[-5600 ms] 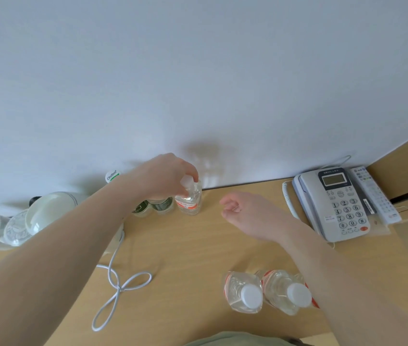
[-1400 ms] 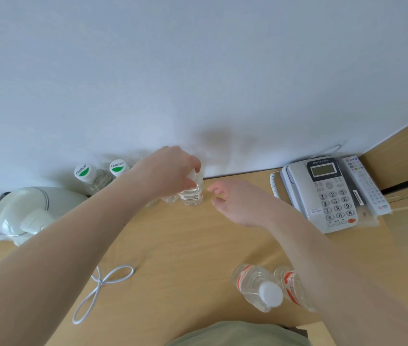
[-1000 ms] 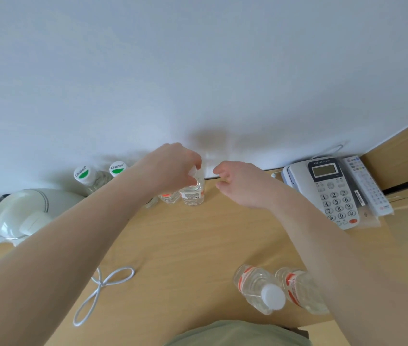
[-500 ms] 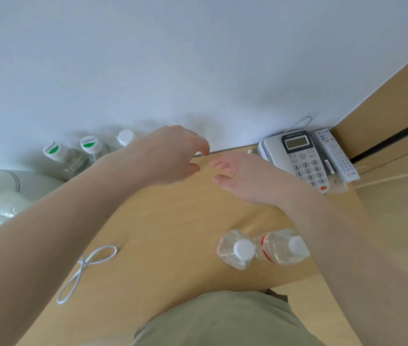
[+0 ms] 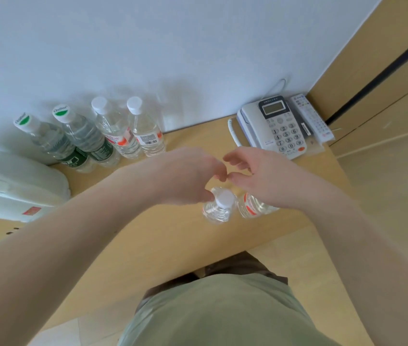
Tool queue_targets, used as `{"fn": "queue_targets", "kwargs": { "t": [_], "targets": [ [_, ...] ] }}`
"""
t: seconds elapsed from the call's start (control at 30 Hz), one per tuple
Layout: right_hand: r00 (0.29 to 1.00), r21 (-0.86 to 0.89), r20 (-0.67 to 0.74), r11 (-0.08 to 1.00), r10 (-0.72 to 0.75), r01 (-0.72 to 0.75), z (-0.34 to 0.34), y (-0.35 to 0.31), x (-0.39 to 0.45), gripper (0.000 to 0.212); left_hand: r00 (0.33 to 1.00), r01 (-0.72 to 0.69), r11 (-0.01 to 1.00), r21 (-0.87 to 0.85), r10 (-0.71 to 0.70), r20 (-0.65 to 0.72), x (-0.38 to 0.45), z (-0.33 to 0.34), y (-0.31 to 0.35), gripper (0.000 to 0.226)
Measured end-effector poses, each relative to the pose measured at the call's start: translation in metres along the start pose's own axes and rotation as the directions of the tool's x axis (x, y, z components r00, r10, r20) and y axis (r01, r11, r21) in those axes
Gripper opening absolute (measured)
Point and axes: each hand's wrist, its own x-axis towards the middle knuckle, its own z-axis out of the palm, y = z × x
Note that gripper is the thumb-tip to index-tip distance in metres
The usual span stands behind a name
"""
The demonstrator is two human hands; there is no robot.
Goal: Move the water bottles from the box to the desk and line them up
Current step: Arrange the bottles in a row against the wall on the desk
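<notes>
four bottles stand in a row at the wall on the desk. two more near the front edge: left hand hangs curled over the capped one, right hand half open above the other. can't tell if either grips.

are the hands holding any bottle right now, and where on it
Cannot be told: the left hand and right hand hover over the two front bottles, with no clear grip.
</notes>
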Motion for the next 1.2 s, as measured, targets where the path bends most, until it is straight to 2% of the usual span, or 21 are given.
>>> {"fn": "queue_targets", "kwargs": {
  "t": [0.23, 0.43, 0.77, 1.2],
  "targets": [
    [0.997, -0.028, -0.072, 1.000, 0.002, -0.004, 0.009, 0.008, -0.029, 0.042, 0.998, -0.018, 0.994, -0.109, 0.025, 0.062, 0.000, 0.032, 0.022, 0.059],
    [0.995, -0.054, -0.098, 0.999, -0.012, 0.007, 0.012, 0.007, -0.038, 0.044, 0.999, -0.047, 0.998, -0.045, 0.047, 0.014, 0.006, 0.037, 0.020, 0.035],
    [0.998, -0.080, -0.053, 0.996, -0.038, 0.034, 0.014, 0.003, -0.023, 0.045, 0.998, -0.008, 0.999, -0.031, 0.010, 0.056, 0.003, 0.030, 0.006, 0.034],
    [0.994, -0.107, 0.020, 0.988, -0.111, 0.112, -0.010, -0.006, 0.041, 0.046, 0.994, 0.112, 0.993, -0.039, -0.112, -0.001, 0.015, -0.009, -0.034, 0.033]
  ]
}}
